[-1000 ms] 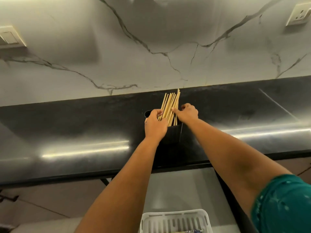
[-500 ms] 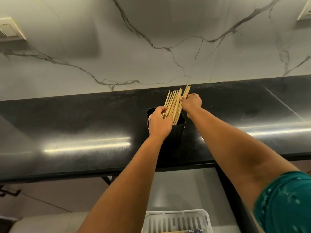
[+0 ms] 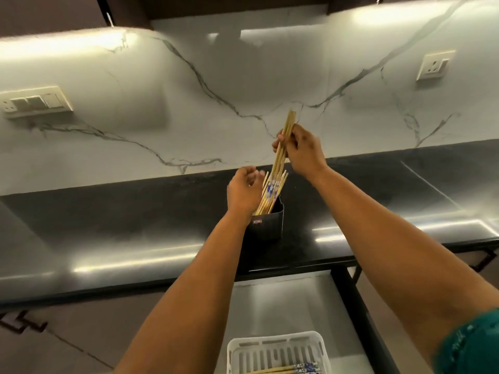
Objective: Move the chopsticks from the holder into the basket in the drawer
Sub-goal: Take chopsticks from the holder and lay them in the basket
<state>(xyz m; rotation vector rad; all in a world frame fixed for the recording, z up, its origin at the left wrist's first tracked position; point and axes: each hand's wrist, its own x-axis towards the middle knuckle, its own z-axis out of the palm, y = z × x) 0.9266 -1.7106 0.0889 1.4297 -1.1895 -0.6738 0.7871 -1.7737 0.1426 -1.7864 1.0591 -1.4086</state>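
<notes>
A black chopstick holder point(image 3: 268, 225) stands on the dark countertop, with several wooden chopsticks point(image 3: 270, 197) leaning in it, some with blue patterned ends. My right hand point(image 3: 302, 151) grips a small bundle of chopsticks point(image 3: 286, 130) lifted partly above the holder. My left hand point(image 3: 243, 193) hovers beside the holder's rim with fingers loosely curled, holding nothing. Below, a white slotted basket point(image 3: 275, 352) sits in the open drawer, with a few chopsticks point(image 3: 286, 369) lying in it.
The black countertop point(image 3: 135, 228) runs left to right under a white marble wall. Switch plates point(image 3: 35, 102) and a socket point(image 3: 434, 66) are on the wall. The drawer's pale floor point(image 3: 283, 306) shows in front of the basket; a dark frame edges it on the right.
My right hand has pulled a bundle of chopsticks up out of the holder. My left hand has let go of the remaining chopsticks and drawn slightly back. The camera tilted up.
</notes>
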